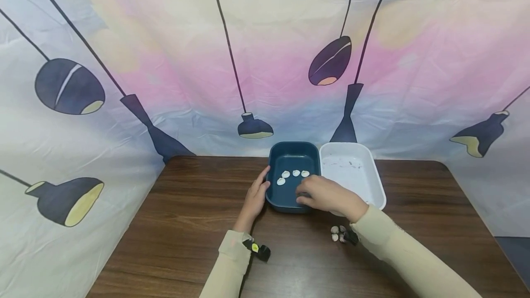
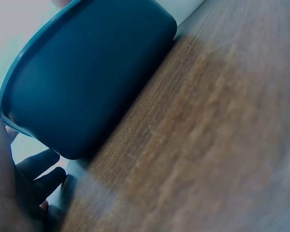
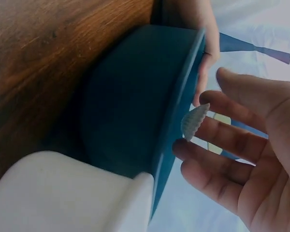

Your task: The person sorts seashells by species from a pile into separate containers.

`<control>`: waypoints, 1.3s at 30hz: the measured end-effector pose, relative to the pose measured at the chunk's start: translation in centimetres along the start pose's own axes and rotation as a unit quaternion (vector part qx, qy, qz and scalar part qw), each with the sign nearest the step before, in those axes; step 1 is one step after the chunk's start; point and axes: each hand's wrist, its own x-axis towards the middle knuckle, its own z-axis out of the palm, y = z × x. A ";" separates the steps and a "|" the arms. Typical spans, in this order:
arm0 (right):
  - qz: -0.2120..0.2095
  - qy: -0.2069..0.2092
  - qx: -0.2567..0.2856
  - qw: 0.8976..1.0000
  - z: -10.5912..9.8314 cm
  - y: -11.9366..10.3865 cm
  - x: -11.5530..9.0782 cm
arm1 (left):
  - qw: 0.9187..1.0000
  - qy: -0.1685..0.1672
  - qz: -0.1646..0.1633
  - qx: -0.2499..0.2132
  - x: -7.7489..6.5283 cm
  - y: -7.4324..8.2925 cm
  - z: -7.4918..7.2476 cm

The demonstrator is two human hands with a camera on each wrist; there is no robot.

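Observation:
Several white shells lie in the upper half of a dark blue tray (image 1: 285,199); one shell (image 1: 296,173) is near its middle. My left hand (image 1: 253,199) is at the tray's left side and holds its rim, with some fingers outside the wall. Over the tray's right side is my right hand (image 1: 325,194), fingers loosely bent. A ribbed white shell (image 3: 194,122) shows at the right fingertips in the right wrist view, above the rim, with the thumb apart from it. Whether the fingers still touch that shell is unclear.
A white tray (image 1: 354,169) with dark specks stands against the blue tray's right side. Several small pale lumps (image 1: 336,233) lie on the brown wooden table (image 1: 194,215) beside the right wrist camera. A patterned cloth (image 1: 281,59) hangs behind the table.

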 end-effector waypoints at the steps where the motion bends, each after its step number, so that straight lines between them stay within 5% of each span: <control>1: 0.001 -0.001 -0.004 1.000 0.1 0.0 0.2 | 1.000 0.001 0.001 0.001 0.0 0.0 0.0; 12: 0.064 -0.023 0.017 0.998 1.8 0.0 1.7 | 1.000 0.003 -0.004 0.001 -0.1 -0.2 -0.1; 26: 0.179 -0.071 0.027 0.981 4.2 0.8 2.7 | 1.000 0.002 -0.013 0.002 -0.1 0.2 0.0; 39: 0.191 -0.086 0.015 0.978 5.4 1.5 3.3 | 1.000 0.000 -0.006 -0.002 -0.1 0.1 -0.1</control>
